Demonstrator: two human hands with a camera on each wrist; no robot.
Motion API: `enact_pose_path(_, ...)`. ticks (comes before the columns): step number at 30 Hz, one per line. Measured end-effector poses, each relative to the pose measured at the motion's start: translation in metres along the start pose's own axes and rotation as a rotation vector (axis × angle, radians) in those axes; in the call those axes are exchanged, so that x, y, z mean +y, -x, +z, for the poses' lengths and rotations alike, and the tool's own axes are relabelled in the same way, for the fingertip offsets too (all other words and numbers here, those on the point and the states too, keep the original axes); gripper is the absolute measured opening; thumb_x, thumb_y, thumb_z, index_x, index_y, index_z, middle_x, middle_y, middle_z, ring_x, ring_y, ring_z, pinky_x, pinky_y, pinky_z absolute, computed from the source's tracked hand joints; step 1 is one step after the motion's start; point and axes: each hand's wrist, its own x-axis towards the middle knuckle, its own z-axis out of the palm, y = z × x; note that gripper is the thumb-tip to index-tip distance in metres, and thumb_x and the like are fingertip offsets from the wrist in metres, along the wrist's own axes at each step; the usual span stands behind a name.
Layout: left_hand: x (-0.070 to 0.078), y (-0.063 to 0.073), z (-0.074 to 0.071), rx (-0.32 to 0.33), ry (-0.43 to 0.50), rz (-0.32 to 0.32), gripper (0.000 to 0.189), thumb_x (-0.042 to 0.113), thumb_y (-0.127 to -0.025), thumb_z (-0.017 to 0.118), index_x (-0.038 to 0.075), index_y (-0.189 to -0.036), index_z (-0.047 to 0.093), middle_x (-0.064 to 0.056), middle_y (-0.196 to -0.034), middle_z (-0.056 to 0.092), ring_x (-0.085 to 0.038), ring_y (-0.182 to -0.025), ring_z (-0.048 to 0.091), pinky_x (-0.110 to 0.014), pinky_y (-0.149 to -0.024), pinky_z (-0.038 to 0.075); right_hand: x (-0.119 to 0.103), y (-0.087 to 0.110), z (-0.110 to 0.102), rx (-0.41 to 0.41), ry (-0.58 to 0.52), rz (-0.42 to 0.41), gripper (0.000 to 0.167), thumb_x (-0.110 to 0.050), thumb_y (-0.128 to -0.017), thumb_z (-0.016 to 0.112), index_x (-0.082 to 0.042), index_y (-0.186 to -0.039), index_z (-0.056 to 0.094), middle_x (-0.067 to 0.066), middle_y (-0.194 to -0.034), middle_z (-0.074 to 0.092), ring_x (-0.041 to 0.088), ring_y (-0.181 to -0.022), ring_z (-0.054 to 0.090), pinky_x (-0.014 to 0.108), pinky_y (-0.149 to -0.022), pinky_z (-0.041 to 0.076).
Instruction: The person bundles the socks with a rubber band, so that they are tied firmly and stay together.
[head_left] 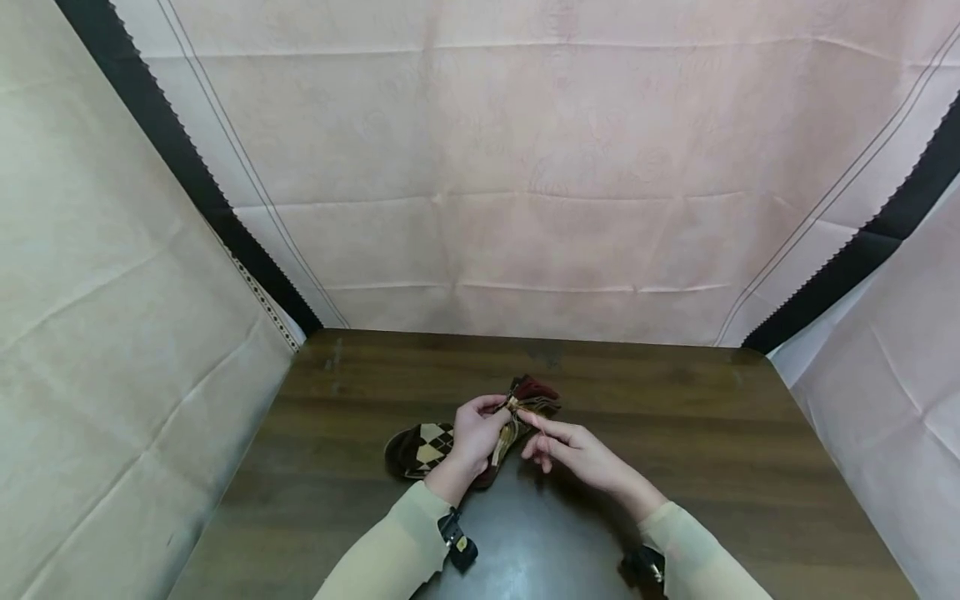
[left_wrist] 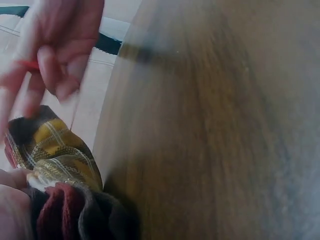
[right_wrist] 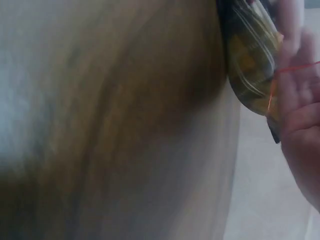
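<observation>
A bundle of patterned socks [head_left: 432, 448] lies over the far middle of the table, with brown and cream diamonds at its left end. My left hand [head_left: 474, 435] grips the bundle near its gathered upper end. Yellow plaid and dark red knit fabric [left_wrist: 67, 212] bulges beside that hand in the left wrist view. Close on the right, my right hand [head_left: 576, 452] holds a thin red band [right_wrist: 300, 67], its index finger extended to the gathered part. In the right wrist view the band runs taut across the fingers beside the plaid fabric [right_wrist: 250, 60].
The brown wood-grain table [head_left: 360, 367] has a straight far edge. Pale creased fabric [head_left: 525, 167] with black strips [head_left: 187, 158] rises behind it and at both sides. Black straps with small devices [head_left: 459, 542] sit on the wrists.
</observation>
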Motion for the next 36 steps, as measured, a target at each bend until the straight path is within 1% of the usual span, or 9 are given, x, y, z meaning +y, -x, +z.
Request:
enact_pose_path(7,-0.001,-0.003,-0.007,-0.033,0.025,-0.039,0.027,0.005,-0.096,0.072,0.002,-0.122,0.077,-0.013,-0.118,0.071,-0.022,-0.102,0.065,-0.028,-0.08,0.055,0.006,-0.008,0.003,-0.053,0.147,0.151,0.029,-0.017,-0.114,0.054,-0.009,-0.102,0.079,-0.001,-0.08,0.073,0.019,-0.075,0.065,0.03,-0.071,0.054)
enact_pose_path(9,-0.002,-0.004,-0.009,-0.036,0.038,-0.057,0.03,0.005,-0.096,0.071,0.004,-0.125,0.077,-0.012,-0.122,0.07,-0.023,-0.107,0.065,-0.029,-0.084,0.054,0.006,-0.007,0.001,-0.097,0.144,0.169,0.03,-0.017,-0.114,0.054,-0.01,-0.1,0.079,-0.003,-0.077,0.071,0.016,-0.073,0.063,0.028,-0.07,0.052)
enact_pose_path(13,0.0,-0.005,-0.011,-0.028,0.066,-0.099,0.033,0.006,-0.095,0.072,0.004,-0.128,0.077,-0.014,-0.13,0.069,-0.027,-0.115,0.064,-0.032,-0.089,0.054,0.009,-0.006,-0.003,-0.169,0.014,0.144,0.031,-0.015,-0.115,0.05,-0.007,-0.131,0.075,0.005,-0.086,0.074,0.023,-0.077,0.063,0.029,-0.072,0.053)
enact_pose_path(17,0.003,-0.004,-0.011,0.0,0.101,-0.121,0.036,0.006,-0.094,0.071,0.003,-0.129,0.076,-0.018,-0.138,0.066,-0.03,-0.121,0.063,-0.034,-0.09,0.055,0.013,-0.003,-0.004,-0.188,-0.179,0.118,0.053,-0.017,-0.118,0.042,-0.019,-0.17,0.033,0.018,-0.117,0.077,0.037,-0.082,0.057,0.031,-0.087,0.056)
enact_pose_path(19,0.005,-0.005,-0.011,0.016,0.126,-0.126,0.037,0.005,-0.094,0.071,0.001,-0.13,0.076,-0.019,-0.139,0.066,-0.031,-0.12,0.064,-0.033,-0.088,0.056,0.013,-0.002,-0.002,-0.193,-0.284,0.124,0.062,-0.019,-0.119,0.037,-0.03,-0.174,0.01,0.022,-0.134,0.071,0.037,-0.083,0.053,0.034,-0.096,0.054)
enact_pose_path(22,0.006,-0.006,-0.009,0.04,0.157,-0.131,0.036,0.004,-0.093,0.071,0.001,-0.129,0.076,-0.02,-0.138,0.066,-0.03,-0.118,0.065,-0.031,-0.086,0.057,0.011,-0.001,0.003,-0.166,-0.458,0.163,0.066,-0.024,-0.12,0.032,-0.042,-0.171,-0.005,0.024,-0.149,0.06,0.028,-0.084,0.05,0.037,-0.106,0.051)
enact_pose_path(25,0.006,-0.006,-0.006,0.069,0.171,-0.128,0.035,0.004,-0.094,0.071,0.002,-0.128,0.077,-0.019,-0.138,0.066,-0.031,-0.121,0.064,-0.032,-0.088,0.057,0.004,-0.003,0.012,-0.069,-0.671,0.203,0.064,-0.03,-0.119,0.03,-0.041,-0.171,-0.006,0.02,-0.159,0.052,0.016,-0.089,0.054,0.034,-0.111,0.048)
enact_pose_path(30,0.005,-0.004,-0.003,0.114,0.162,-0.094,0.032,0.004,-0.096,0.07,0.003,-0.127,0.078,-0.018,-0.138,0.067,-0.032,-0.124,0.062,-0.034,-0.092,0.055,-0.009,-0.011,0.022,0.237,-1.041,0.221,0.07,-0.035,-0.116,0.036,-0.012,-0.173,0.003,0.012,-0.162,0.049,0.006,-0.095,0.063,0.03,-0.112,0.048)
enact_pose_path(36,-0.003,0.0,0.002,0.136,0.126,0.0,0.027,-0.001,-0.093,0.071,0.003,-0.118,0.081,-0.016,-0.122,0.074,-0.022,-0.102,0.068,-0.026,-0.079,0.056,-0.013,-0.017,0.023,0.534,-1.076,0.364,0.074,-0.042,-0.111,0.046,0.009,-0.16,0.026,0.015,-0.141,0.063,0.006,-0.092,0.067,0.03,-0.106,0.052)
